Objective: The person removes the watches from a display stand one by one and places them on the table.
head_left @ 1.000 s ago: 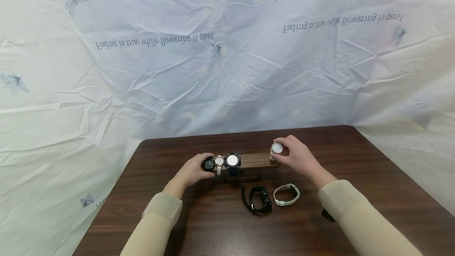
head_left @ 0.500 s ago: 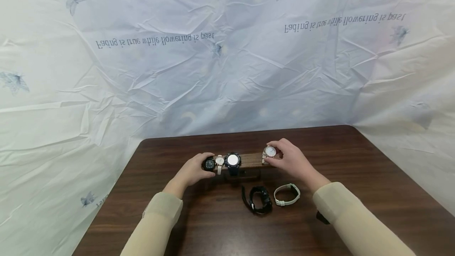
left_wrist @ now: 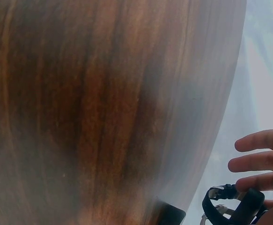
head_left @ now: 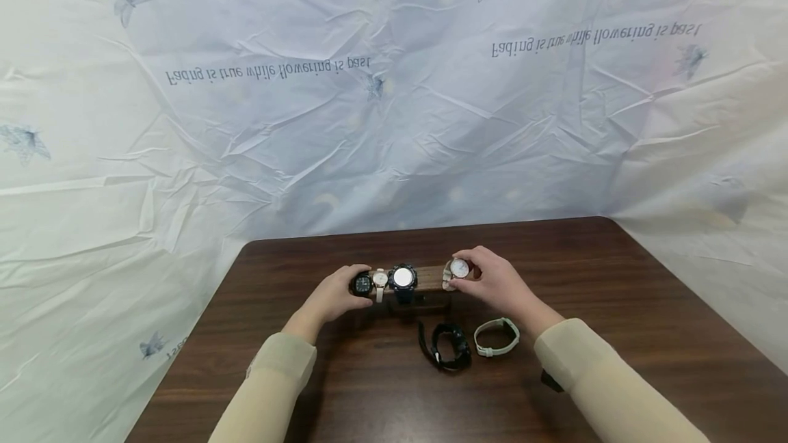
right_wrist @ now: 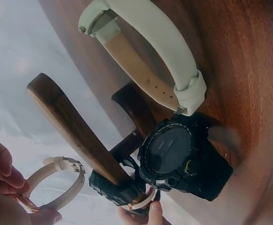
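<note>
A wooden bar stand stands on the dark table. It carries a black watch, a small pale watch and a large dark watch. My left hand cups the black watch at the bar's left end; its fingers show beside the black strap. My right hand pinches a white-faced, beige-strapped watch, whose strap loops round the bar right of the middle.
A black watch and a white-strapped watch lie on the table in front of the stand, also close up as the black watch and the white watch. A crumpled printed sheet hangs behind the table.
My right hand has slid the white-faced watch leftward along the bar, from its right end towards the middle. The left hand has stayed put.
</note>
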Tool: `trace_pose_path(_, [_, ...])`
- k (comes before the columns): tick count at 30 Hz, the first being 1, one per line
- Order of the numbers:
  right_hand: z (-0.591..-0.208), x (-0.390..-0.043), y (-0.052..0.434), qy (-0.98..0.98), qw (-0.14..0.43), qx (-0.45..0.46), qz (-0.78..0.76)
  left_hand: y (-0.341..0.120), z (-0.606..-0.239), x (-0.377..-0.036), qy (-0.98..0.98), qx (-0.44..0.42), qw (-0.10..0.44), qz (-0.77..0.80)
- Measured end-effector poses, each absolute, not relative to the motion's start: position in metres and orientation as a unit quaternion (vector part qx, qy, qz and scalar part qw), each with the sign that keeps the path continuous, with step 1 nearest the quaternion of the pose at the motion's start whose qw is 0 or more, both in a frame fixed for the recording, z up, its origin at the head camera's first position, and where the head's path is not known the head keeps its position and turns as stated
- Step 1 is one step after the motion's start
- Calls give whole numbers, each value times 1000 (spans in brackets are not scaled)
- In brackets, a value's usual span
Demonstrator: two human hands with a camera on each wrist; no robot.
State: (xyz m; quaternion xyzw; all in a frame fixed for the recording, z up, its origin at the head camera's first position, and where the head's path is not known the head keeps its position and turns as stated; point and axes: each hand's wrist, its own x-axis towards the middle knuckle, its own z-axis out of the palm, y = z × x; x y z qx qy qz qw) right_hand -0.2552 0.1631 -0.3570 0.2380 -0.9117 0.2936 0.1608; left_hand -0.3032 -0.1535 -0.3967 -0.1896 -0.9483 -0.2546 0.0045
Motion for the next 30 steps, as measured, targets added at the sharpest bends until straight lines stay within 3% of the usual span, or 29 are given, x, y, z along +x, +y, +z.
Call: trace_pose_path(30, [-360, -252, 147, -896, 136, 292, 306, -154, -398, -305, -949, -192, 11, -250])
